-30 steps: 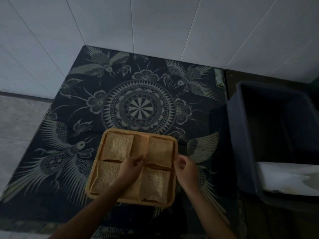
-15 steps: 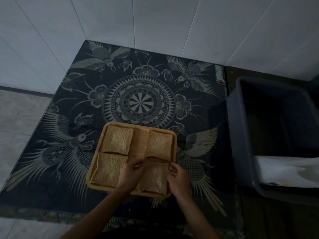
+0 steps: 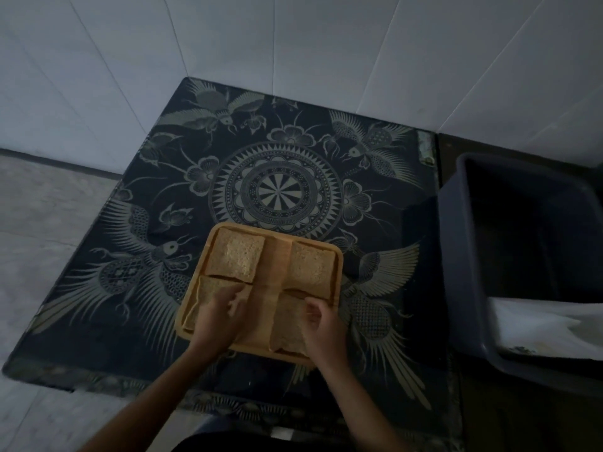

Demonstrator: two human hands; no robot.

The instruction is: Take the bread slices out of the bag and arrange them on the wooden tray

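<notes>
A square wooden tray (image 3: 275,252) lies on the dark patterned table near its front edge. Several bread slices lie flat on it in a two-by-two layout: a far-left slice (image 3: 236,256), a far-right slice (image 3: 311,269), a near-left slice (image 3: 205,296) and a near-right slice (image 3: 288,324). My left hand (image 3: 218,316) rests on the near-left slice, fingers spread. My right hand (image 3: 321,324) sits on the right edge of the near-right slice, fingers curled at its far corner. No bread bag is visible on the table.
A dark plastic bin (image 3: 463,256) stands to the right of the table, with white crumpled material (image 3: 538,324) inside it. White tiled walls close the back. The table's left edge drops to a pale floor (image 3: 42,223).
Both hands have drawn back from the tray's middle toward the near slices. My left hand moved onto the near-left slice, my right onto the near-right slice. The camera tilted slightly.
</notes>
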